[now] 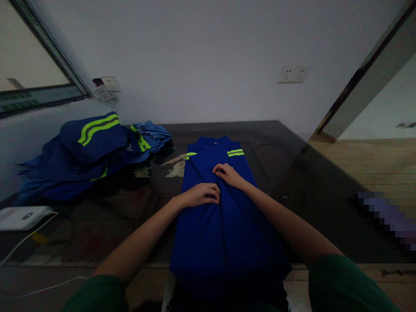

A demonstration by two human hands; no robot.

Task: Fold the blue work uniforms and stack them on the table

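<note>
A blue work shirt (198,234) with yellow-green stripes at its shoulders lies lengthwise on the dark table, collar at the far end and hem hanging over the near edge. My left hand (203,194) rests on its middle, fingers curled and closed on the cloth near the centre line. A little farther up and to the right, my right hand (228,175) pinches the fabric between thumb and fingers. Folds run from both hands down the centre of the shirt. What lies under the fingertips is partly hidden.
A heap of blue clothes (84,151) with similar stripes fills the table's back left. Near the left edge lies a white device (24,217) with a white cable. The dark table (312,208) meets a wall with sockets (291,74). A pixelated object (388,216) shows at right.
</note>
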